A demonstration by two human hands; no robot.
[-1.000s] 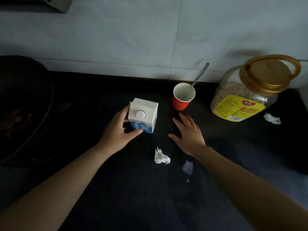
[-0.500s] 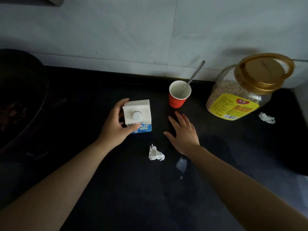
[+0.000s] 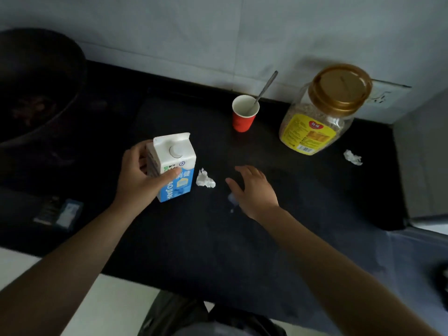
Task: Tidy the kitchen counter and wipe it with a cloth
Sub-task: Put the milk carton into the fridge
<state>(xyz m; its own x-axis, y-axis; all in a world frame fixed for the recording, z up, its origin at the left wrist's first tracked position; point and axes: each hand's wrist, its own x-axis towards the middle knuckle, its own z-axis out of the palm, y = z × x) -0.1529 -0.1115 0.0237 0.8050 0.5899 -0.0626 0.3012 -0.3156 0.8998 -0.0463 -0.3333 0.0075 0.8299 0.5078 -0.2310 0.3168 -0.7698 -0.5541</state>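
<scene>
Two things are hard for us to read: the dark wok at the far left is cut off by the frame, its contents a blur, and a pale wet spot on the black counter is partly hidden by our right hand, which is spread and empty. Our left hand grips the milk carton mid-counter, thumb across its front, a crumpled tissue just right of it. Open counter runs to the near edge, while the red cup with its spoon, the jar and a second tissue sit far right near the wall.
</scene>
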